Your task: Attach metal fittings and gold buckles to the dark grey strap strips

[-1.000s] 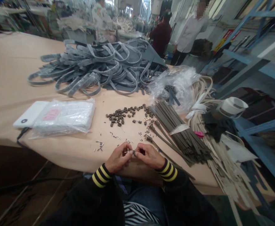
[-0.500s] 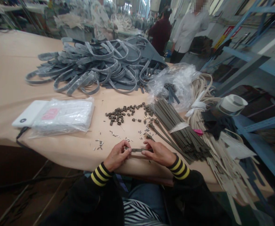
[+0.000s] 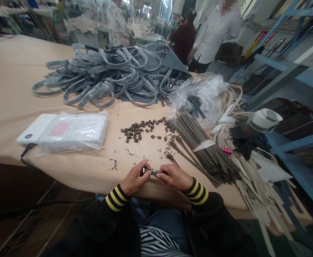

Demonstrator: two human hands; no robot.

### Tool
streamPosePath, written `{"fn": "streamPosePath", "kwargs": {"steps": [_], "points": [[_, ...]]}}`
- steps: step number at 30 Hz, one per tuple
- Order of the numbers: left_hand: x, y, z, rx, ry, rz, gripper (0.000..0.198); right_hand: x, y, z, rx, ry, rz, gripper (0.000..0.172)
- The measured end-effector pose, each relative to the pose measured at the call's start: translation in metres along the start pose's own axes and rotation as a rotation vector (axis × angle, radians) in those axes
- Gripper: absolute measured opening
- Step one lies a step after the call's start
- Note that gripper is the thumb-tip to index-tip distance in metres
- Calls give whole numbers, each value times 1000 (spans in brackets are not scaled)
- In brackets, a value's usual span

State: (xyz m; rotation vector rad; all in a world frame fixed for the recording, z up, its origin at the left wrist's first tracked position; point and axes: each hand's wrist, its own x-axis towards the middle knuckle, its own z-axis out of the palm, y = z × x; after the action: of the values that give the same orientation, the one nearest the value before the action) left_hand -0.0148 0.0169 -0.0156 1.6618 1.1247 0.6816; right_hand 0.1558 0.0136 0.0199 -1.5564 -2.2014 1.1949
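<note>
A short stretch of dark olive strap (image 3: pixel 153 172) spans between my hands at the table's front edge. My left hand (image 3: pixel 136 176) pinches its left end, where a small bit of metal glints by the fingertips. With thumb and fingers closed, my right hand (image 3: pixel 174 176) grips the strap's other end. Just beyond lie finished-looking straps with gold buckles (image 3: pixel 170 155) and a loose gold buckle (image 3: pixel 167 134). Small strap loops (image 3: pixel 135 132) form a pile, and tiny metal pieces (image 3: pixel 131 152) are scattered nearer my hands.
Bundled olive straps (image 3: pixel 207 150) lie on the right beside cream straps (image 3: pixel 230 103) and a clear plastic bag (image 3: pixel 199 92). Grey-blue straps (image 3: pixel 113 75) are heaped at the back. A plastic-wrapped white packet (image 3: pixel 73 130) lies left. Blue shelving (image 3: pixel 301 139) stands right; people (image 3: pixel 215 32) stand behind.
My right hand has moved left, closer to my left hand, so less strap shows between them. My right fingers have curled in more tightly.
</note>
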Motion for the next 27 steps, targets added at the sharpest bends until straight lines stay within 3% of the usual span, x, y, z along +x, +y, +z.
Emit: {"fn": "streamPosePath", "kwargs": {"steps": [3, 8, 13, 24, 27], "points": [[0, -3, 2, 35, 10, 22, 7, 0, 1, 2, -9, 22, -6, 21], [1, -4, 5, 45, 19, 9, 9, -2, 4, 3, 120, -84, 9, 19], [1, -1, 3, 23, -11, 32, 9, 1, 2, 3, 13, 34, -32, 21], [1, -7, 9, 153, -88, 111, 13, 3, 5, 5, 42, -33, 9, 19], [9, -7, 16, 221, -112, 124, 15, 2, 5, 3, 34, 30, 19, 19]]}}
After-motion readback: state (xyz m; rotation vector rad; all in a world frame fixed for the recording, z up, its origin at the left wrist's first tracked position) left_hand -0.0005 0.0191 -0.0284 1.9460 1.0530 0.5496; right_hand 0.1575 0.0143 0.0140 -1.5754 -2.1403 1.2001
